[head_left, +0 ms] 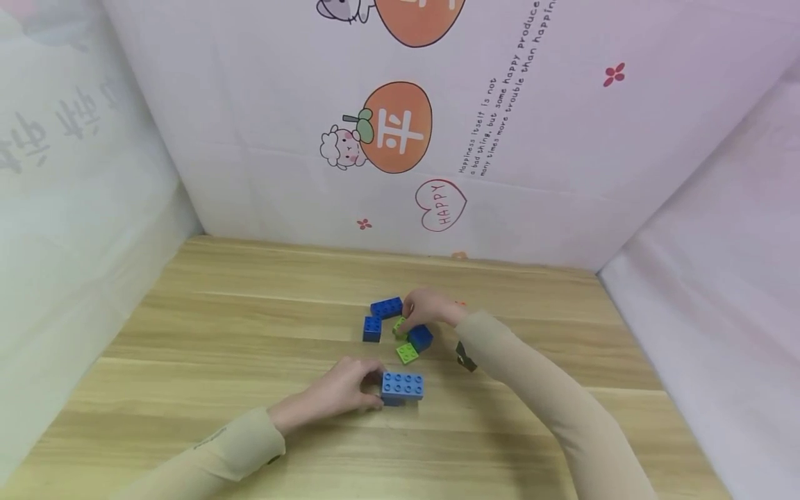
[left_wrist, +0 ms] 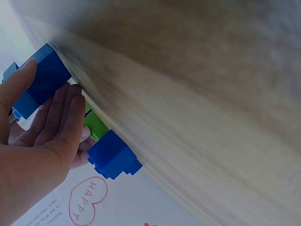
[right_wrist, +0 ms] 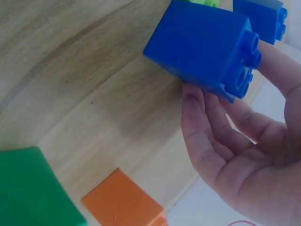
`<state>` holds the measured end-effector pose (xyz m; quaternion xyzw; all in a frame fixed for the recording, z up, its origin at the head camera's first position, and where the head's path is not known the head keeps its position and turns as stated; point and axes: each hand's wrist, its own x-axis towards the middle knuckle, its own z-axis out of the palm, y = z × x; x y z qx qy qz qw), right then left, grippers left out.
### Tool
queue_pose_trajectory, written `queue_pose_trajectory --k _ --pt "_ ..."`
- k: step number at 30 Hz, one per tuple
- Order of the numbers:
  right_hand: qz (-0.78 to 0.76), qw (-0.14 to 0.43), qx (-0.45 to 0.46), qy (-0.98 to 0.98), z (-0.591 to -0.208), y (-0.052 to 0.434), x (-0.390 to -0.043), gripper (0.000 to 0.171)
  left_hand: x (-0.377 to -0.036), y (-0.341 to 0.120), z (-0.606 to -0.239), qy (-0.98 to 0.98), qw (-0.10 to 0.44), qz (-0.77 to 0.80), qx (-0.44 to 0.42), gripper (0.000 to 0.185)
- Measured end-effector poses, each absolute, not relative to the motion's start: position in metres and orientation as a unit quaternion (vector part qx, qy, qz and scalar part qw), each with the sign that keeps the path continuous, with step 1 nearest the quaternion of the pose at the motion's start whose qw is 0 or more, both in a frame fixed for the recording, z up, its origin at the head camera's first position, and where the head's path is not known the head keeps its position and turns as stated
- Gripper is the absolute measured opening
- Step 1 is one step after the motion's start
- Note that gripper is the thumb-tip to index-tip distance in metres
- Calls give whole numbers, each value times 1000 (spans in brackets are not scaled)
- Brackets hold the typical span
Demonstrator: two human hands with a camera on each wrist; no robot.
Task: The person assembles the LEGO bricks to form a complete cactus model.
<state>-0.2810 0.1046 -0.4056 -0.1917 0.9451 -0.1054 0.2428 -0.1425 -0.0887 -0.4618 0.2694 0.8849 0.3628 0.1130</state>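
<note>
Head view: a wooden table (head_left: 250,417) w/ printed backdrop walls (head_left: 500,173) is being looked down on. The left hand (head_left: 340,392) is resting on the table, fingers curled against the left end of a light blue 2x4 brick (head_left: 403,386), which is being held steady near the front centre. The right hand (head_left: 426,307) is reaching further back into a small cluster of bricks; its fingers are bent down over a dark blue brick (head_left: 421,337) and a green piece (head_left: 398,325), but whether anything is being pinched cannot be told from here. A lime green brick (head_left: 407,353) is lying just beside, w/ two more blue bricks (head_left: 386,307) (head_left: 371,328) to the left. Left wrist view: the light blue brick (left_wrist: 40,84) is being clamped betw. thumb and fingers (left_wrist: 66,117) of the left hand; a dark blue brick (left_wrist: 113,155) and a bit of green (left_wrist: 95,125) are showing beyond. Right wrist view: a dark blue cube brick (right_wrist: 207,44) is being touched by the fingertips (right_wrist: 193,99) of the right hand, fingers together and lightly curved, studs pointing sideways; orange (right_wrist: 124,202) and green (right_wrist: 28,188) bricks are lying close by. Judgement: the grip is best being firmed w/ thumb opposite the fingers, studs being turned up before any joining, while the base brick is being kept flat. Containers: none are being shown; all bricks are lying loose on the table.
</note>
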Motion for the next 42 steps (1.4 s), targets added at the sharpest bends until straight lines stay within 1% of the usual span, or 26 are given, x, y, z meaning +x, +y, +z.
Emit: queue_pose_trajectory --k 13,20,28,34,42 --pt "-141 249 -162 944 -408 110 -281 31 -142 -87 -463 885 112 361 273 39" --pt "-168 252 -135 943 -398 114 -279 35 -141 -87 -461 886 111 359 273 39" --pt "-151 223 -182 946 -386 117 -278 24 -141 -87 -460 885 114 363 269 38" --pt "-147 209 -216 943 -379 120 -276 26 -141 -87 -460 885 114 364 268 37" --pt "-163 203 -231 938 -367 122 -264 25 -142 -88 -461 886 108 361 270 37"
